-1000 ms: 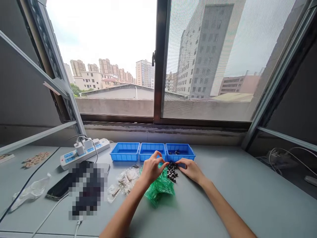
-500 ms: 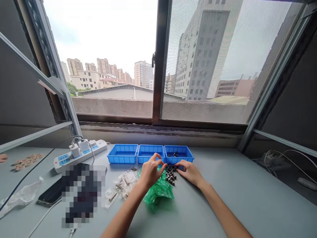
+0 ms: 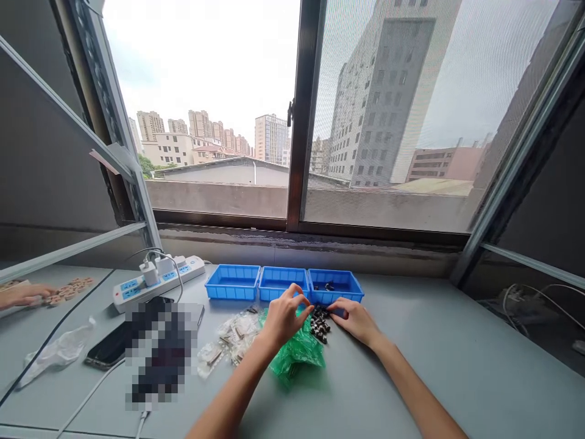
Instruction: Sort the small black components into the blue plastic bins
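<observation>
A pile of small black-and-silver parts [image 3: 320, 326] lies on the table in front of the right-hand blue bin [image 3: 338, 297]. My left hand [image 3: 286, 317] is above the green plastic bag [image 3: 299, 356], left of the pile. Its thumb and forefinger are brought together in a pinch, and anything between them is too small to make out. At the pile's upper right edge, my right hand [image 3: 356, 322] has thumb and fingertips close together, touching the parts or the table. What they pinch is hidden. A few black parts [image 3: 325, 286] lie inside the right-hand bin.
Two more blue bins [image 3: 233, 292] stand in the same row. Small clear bags [image 3: 237, 335] lie left of the green bag. Farther left are a power strip [image 3: 159, 281], a black phone [image 3: 109, 344], cables and crumpled plastic [image 3: 59, 350]. Another person's hand [image 3: 27, 295] touches wooden pieces [image 3: 68, 291].
The view has turned slightly left, so everything sits farther right. Another person's hand has come farther in at the left, onto the wooden pieces. My hands stay around the pile with little movement.
</observation>
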`<state>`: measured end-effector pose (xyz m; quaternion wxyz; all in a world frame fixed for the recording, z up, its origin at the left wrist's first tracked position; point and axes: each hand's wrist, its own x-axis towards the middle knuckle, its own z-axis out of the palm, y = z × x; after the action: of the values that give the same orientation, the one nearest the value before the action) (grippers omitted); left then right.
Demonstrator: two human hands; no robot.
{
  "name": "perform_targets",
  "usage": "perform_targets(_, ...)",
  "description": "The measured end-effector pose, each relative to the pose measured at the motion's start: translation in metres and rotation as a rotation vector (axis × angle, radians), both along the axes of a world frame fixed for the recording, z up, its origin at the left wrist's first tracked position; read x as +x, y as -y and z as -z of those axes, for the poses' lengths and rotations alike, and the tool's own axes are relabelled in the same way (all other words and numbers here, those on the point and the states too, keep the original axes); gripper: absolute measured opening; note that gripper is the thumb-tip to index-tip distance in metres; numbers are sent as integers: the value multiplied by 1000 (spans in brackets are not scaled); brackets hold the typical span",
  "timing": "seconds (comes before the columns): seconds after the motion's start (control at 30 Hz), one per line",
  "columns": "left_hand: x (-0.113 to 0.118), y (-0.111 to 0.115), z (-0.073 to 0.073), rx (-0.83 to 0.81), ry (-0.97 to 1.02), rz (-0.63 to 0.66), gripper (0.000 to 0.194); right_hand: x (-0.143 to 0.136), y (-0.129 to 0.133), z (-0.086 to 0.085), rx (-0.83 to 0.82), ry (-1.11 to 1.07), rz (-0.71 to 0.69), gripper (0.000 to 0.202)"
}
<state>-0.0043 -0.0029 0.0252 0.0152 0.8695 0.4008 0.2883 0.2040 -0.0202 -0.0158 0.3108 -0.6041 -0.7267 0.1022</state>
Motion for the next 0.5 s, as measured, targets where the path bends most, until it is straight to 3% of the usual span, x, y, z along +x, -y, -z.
perform_targets(0.1,-1,-2,1,-1,-28,-7,13,0,0,-1,-16,-17,5,22)
perform_targets(0.33,0,-1,-2,33,-21,-3,33,-2,2,-5,-24,-50,16,23)
perform_targets(0.5,2,2,-3,15,-44,-2,32,-2,2,-5,-31,-60,29,23)
